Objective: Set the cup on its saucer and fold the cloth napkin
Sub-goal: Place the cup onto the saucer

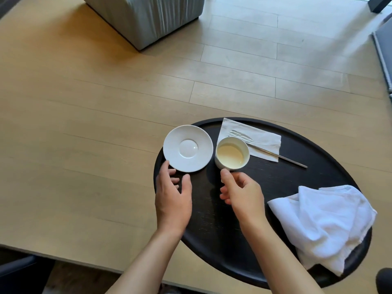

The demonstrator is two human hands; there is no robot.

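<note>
A white saucer (188, 148) rests at the left edge of a round black table (275, 183), partly over its rim. Just right of it stands a white cup (232, 153), upright on the table top, with pale liquid inside. My left hand (172, 194) hovers open below the saucer, fingertips near its front rim. My right hand (241, 192) is just below the cup with the thumb at the cup's base and the fingers curled; it holds nothing. A crumpled white cloth napkin (324, 221) lies on the right side of the table.
A white paper napkin (261, 139) lies behind the cup with a thin metal utensil (282, 157) across it. The floor is light wood planks (106, 102). A grey upholstered seat (148, 18) stands at the top. A dark object (384, 279) sits at the bottom right corner.
</note>
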